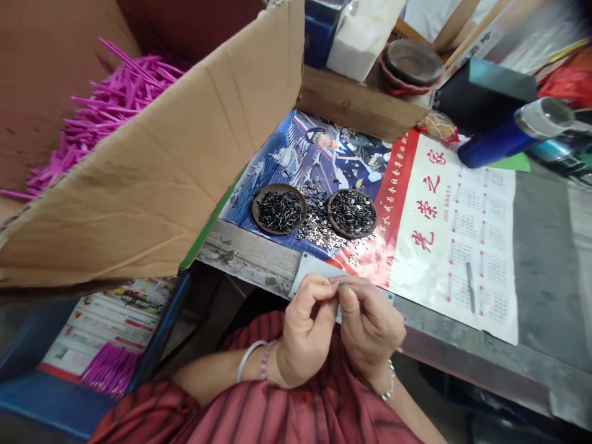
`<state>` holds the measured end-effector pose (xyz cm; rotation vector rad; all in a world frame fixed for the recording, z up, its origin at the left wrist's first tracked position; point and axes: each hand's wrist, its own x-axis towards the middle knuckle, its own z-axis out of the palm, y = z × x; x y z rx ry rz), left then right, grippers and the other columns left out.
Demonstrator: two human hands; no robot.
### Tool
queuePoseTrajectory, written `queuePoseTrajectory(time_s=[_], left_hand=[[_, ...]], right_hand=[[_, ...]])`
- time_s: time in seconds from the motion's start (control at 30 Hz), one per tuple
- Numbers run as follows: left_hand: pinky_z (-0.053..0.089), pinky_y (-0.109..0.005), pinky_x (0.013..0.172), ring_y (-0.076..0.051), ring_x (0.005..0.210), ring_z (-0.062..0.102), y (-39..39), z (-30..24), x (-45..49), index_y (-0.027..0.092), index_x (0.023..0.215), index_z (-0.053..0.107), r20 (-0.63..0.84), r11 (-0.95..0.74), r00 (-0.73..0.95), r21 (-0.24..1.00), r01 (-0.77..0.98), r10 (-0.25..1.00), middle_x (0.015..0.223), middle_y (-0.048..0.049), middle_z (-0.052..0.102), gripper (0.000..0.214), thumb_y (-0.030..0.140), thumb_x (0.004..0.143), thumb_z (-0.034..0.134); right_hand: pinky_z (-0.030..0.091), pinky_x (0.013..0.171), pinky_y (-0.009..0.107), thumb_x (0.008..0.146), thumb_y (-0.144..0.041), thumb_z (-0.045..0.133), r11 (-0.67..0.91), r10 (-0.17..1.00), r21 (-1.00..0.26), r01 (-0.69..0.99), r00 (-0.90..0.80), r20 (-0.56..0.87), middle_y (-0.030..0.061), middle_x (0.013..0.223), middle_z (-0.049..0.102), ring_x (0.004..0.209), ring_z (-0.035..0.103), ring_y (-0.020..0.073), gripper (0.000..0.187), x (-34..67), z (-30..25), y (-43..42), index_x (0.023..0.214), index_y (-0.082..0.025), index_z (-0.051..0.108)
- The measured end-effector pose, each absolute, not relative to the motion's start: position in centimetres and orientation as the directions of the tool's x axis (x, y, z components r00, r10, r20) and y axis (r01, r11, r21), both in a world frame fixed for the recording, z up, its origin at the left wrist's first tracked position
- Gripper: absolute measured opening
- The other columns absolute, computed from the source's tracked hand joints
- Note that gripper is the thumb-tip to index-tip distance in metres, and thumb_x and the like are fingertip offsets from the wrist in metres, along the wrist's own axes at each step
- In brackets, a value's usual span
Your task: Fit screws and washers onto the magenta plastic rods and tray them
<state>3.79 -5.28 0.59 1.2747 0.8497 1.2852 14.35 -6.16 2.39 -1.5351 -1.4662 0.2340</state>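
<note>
Both closed: left hand [308,330], right hand [370,320] pinch small dark part [342,284] near table edge [259,250], probably for control; I can't identify it. Left dish [254,216] holds dark pins [279,211], right dish [352,235] pins with rings [356,209]; both likely set for reach. Box [185,166] holds purple sticks [120,105]; blue tray [41,401], more on paper [92,333].
</note>
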Motion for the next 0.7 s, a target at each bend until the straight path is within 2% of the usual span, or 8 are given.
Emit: queuePoseTrajectory(time_s=[0.2,0.4,0.57,0.7], left_hand=[[0.054,-0.026,0.082,-0.015,0.091,0.063,-5.8,0.3,3.8,0.020,0.102,0.062,0.112,-0.076,0.204,0.982,-0.175,0.973,0.097,-0.0032,0.058,0.013,0.011,0.100,0.053],[0.054,-0.026,0.081,-0.015,0.089,0.063,-5.7,0.8,3.9,0.020,0.102,0.066,0.132,-0.095,0.233,0.982,-0.163,0.964,0.095,-0.0036,0.061,0.013,0.014,0.100,0.054],[0.054,-0.025,0.082,-0.015,0.092,0.065,-5.4,0.8,3.9,0.021,0.108,0.068,0.138,-0.103,0.228,0.982,-0.160,0.964,0.098,-0.0038,0.063,0.018,0.012,0.099,0.056],[0.054,-0.024,0.078,-0.015,0.089,0.064,-5.3,0.9,3.7,0.021,0.107,0.069,0.143,-0.112,0.231,0.983,-0.145,0.962,0.096,-0.0032,0.062,0.017,0.012,0.098,0.057]], right_hand=[[0.051,0.063,0.025,0.107,-0.029,0.048,0.177,0.873,-0.641,0.747,0.182,0.453,0.0025,0.071,0.069,0.064,0.067,0.0147,0.034,14.8,1.6,-6.3,0.077,-0.020,0.062],[0.050,0.064,0.028,0.106,-0.034,0.050,0.225,0.793,-0.651,0.725,0.252,0.555,0.0029,0.077,0.065,0.070,0.063,0.0166,0.030,15.3,1.0,-6.4,0.080,-0.022,0.059],[0.045,0.059,0.026,0.109,-0.039,0.039,0.213,0.908,-0.778,0.591,0.175,0.381,0.0004,0.071,0.059,0.062,0.058,0.0138,0.041,15.7,1.8,-6.6,0.077,-0.020,0.057],[0.043,0.058,0.027,0.110,-0.044,0.032,0.217,0.931,-0.864,0.455,0.170,0.323,0.0006,0.070,0.055,0.063,0.056,0.0148,0.048,15.8,1.8,-6.7,0.073,-0.020,0.053]])
